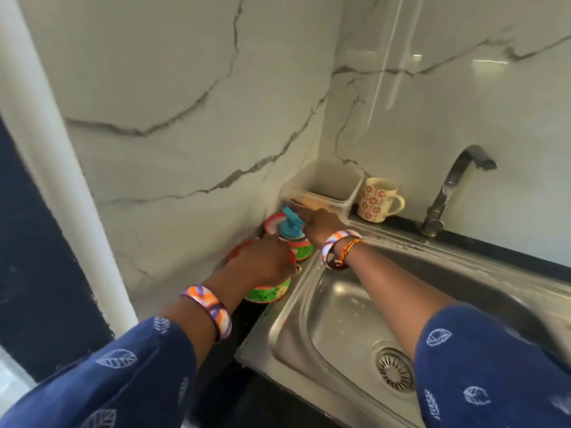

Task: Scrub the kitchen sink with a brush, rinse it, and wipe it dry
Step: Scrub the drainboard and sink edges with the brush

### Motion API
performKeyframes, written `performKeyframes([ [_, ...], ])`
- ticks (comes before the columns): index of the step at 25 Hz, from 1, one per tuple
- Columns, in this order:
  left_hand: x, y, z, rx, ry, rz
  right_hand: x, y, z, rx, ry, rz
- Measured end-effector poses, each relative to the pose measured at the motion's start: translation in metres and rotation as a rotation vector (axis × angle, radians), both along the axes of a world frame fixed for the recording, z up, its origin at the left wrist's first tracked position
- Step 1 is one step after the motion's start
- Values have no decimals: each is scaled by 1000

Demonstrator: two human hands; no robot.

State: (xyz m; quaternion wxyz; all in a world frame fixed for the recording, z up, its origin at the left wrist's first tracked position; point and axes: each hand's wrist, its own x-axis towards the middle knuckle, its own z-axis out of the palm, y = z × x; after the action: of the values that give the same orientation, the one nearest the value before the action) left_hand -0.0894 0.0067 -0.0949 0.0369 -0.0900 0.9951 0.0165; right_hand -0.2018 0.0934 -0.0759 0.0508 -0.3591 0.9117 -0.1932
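The steel sink [340,319] with its round drain [395,369] fills the lower right. My left hand [259,265] is curled over the top of a green tub [268,294] on the counter left of the sink. What lies under its fingers is hidden. My right hand [323,225] reaches across the sink's corner, and its fingers meet the blue pump head of a soap bottle [292,222]. The blur hides whether they grip it. I see no brush.
A red-rimmed round tub [273,222] stands behind the bottle against the marble wall. A clear plastic box [336,183] sits in the corner, with a flowered mug [377,200] beside it. The faucet [448,193] rises at the back rim. A white pipe [61,168] runs down the left.
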Motion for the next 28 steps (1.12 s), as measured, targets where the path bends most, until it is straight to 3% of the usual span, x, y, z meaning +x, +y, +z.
performKeyframes([
  [3,4,-4,-4,10,29,-30,0,2,-10,-100,-29,-6],
  [6,0,-12,-5,26,10,-5,-6,4,5,-19,69,27],
  [10,-3,-12,0,53,-7,31,-6,3,42,-192,129,-53],
  [14,1,-5,5,39,4,31,8,7,10,-90,132,-20],
  [19,7,37,31,-4,39,-99,19,62,16,-746,-316,-224],
  [23,-16,116,49,16,89,-291,20,164,44,-1043,-656,-375],
  [28,-45,252,43,78,2,-580,33,358,41,-1119,-515,-732],
])
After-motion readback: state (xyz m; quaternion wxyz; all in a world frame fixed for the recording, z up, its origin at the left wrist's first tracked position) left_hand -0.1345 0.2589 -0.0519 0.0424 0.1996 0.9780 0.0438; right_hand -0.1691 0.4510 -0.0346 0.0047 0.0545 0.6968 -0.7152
